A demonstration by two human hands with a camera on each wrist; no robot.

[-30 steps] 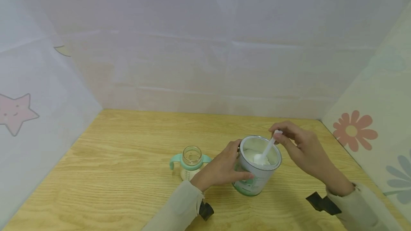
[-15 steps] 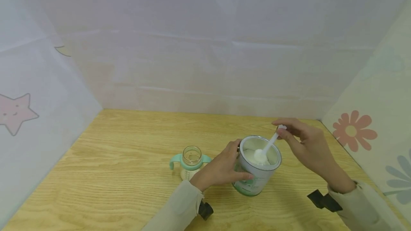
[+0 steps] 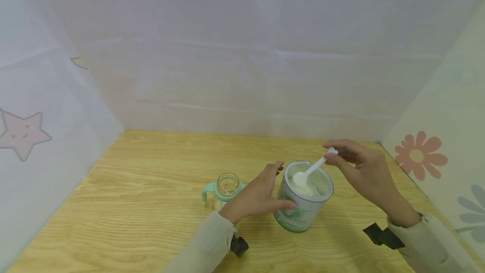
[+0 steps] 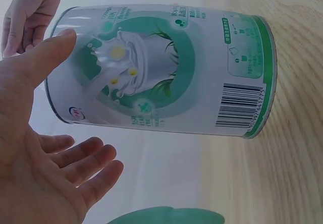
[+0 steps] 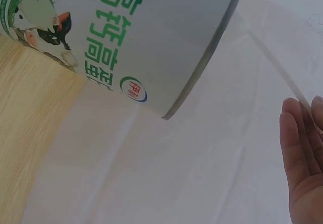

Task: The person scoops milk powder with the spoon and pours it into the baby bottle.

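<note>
An uncovered white and green milk powder can [image 3: 299, 214] stands on the table, pale powder showing inside. My right hand [image 3: 367, 178] pinches the end of a white scoop [image 3: 316, 166] between thumb and fingers. The scoop slants into the can's mouth, its bowl heaped with powder near the inner left wall. Beside the can is my left hand [image 3: 255, 199], fingers extended and apart from it. In the left wrist view its thumb [image 4: 55, 50] lies along the can near the rim; contact is hard to tell. The scoop's bowl is out of sight in both wrist views.
A clear baby bottle [image 3: 228, 184] with mint-green handles stands left of the can, uncapped and partly hidden by my left hand. The wooden table [image 3: 151, 188] meets pale fabric walls [image 3: 242, 87] at the back and both sides.
My left fingers have come away from the can and the hand has drawn slightly left. The scoop has risen from the powder, its bowl moving left and up inside the can.
</note>
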